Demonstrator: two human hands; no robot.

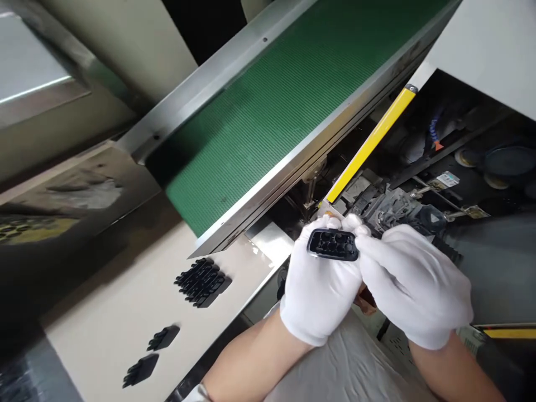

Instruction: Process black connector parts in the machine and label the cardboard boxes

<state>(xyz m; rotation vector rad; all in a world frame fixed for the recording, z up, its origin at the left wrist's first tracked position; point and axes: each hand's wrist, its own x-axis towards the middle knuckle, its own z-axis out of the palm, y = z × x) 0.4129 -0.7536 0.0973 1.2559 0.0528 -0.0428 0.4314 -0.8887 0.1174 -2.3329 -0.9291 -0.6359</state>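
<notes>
A small black oval part [334,244] with rounded recesses inside is held up between both hands, its open side facing me. My left hand [320,287], in a white glove, is beneath and behind the part with its fingers curled around it. The gloved fingertips of my right hand [412,282] pinch the right end of the same part. Lower left, a cluster of several black parts [203,282] lies on the pale table [104,321], with two smaller black pieces [163,337] [141,369] nearer its front.
A green conveyor belt [268,117] with metal side rails runs diagonally above the table. A yellow bar [371,145] slants just beyond my hands. Machinery [402,209] with clamps and cables fills the right side, under a pale panel [494,50].
</notes>
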